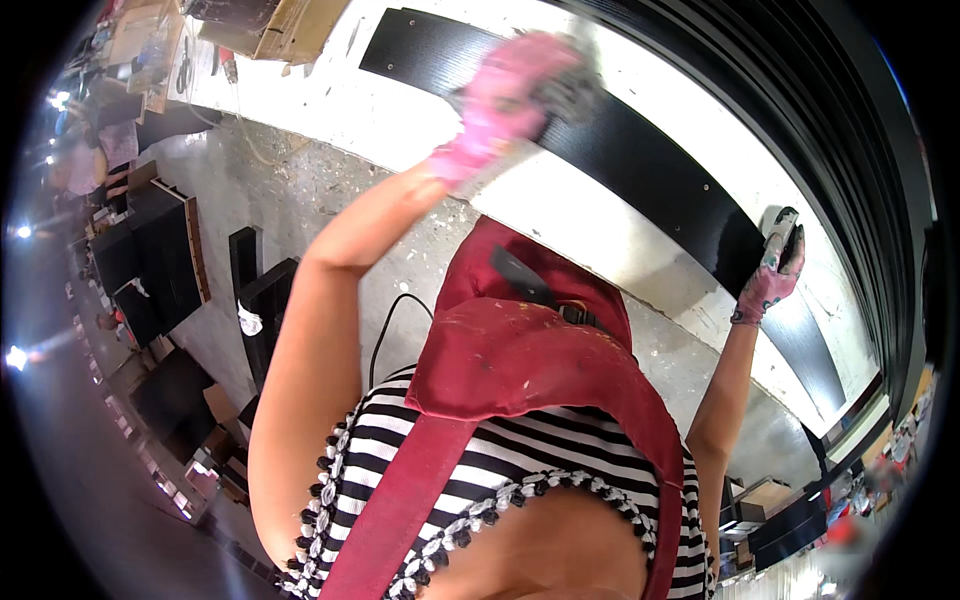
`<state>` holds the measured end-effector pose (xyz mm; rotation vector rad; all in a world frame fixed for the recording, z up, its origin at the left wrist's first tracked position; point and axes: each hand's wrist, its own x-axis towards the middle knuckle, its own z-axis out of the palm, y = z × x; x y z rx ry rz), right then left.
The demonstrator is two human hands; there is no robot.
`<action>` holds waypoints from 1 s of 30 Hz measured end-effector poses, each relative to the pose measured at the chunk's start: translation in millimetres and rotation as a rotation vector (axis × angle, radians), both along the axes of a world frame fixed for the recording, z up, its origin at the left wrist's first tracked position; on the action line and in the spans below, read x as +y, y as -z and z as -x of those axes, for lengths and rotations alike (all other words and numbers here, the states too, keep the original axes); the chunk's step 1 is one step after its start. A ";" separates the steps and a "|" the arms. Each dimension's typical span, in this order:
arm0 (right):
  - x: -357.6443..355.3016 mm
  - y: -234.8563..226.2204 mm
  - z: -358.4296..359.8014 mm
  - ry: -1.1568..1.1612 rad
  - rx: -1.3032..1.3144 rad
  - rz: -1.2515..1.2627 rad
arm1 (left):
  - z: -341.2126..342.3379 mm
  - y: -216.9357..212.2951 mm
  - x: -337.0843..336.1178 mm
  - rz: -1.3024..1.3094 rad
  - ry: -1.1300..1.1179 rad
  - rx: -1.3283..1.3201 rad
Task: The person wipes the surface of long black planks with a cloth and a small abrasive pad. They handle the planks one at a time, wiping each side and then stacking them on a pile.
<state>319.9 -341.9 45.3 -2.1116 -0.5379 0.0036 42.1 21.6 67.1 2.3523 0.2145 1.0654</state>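
Note:
A long black wood-grain board (640, 155) with small holes lies across a white worktop (600, 215). My left hand (505, 100), in a pink glove, is closed on a dark grey rag (570, 92) over the board's left part; motion blurs both. Toward the board's right end is my right hand (775, 275), in a pink glove with dark stains. Its fingers are curled round a small pale thing with a black end (782, 222), whose kind I cannot make out.
Stacked long black panels (850, 130) run along the worktop's far right side. A cardboard box (300, 28) stands at the far left, near a thin cable (245, 140). Black frame pieces (262, 300) and dark cabinets (150, 260) stand on the floor at left. Another person (115, 150) is at the far left.

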 end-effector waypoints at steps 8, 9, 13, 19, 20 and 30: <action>-3.4 0.8 0.6 0.017 0.029 -0.021 | -3.2 4.6 32.0 0.027 -0.078 0.445; -3.8 -1.1 1.1 0.018 0.000 0.014 | 17.5 6.5 67.1 0.125 -0.101 0.390; 1.8 -2.8 2.0 0.029 0.026 -0.036 | 71.3 22.9 158.4 1.259 -0.057 0.031; 3.4 -4.6 6.5 0.036 0.024 -0.090 | 45.6 -3.1 130.2 1.043 -0.148 0.123; 6.2 -3.9 6.5 0.025 0.023 -0.118 | 49.9 8.0 130.8 0.682 -0.237 0.267; 0.3 6.8 -3.1 -0.015 0.113 -0.280 | -131.7 -22.2 -217.5 -0.169 0.383 0.612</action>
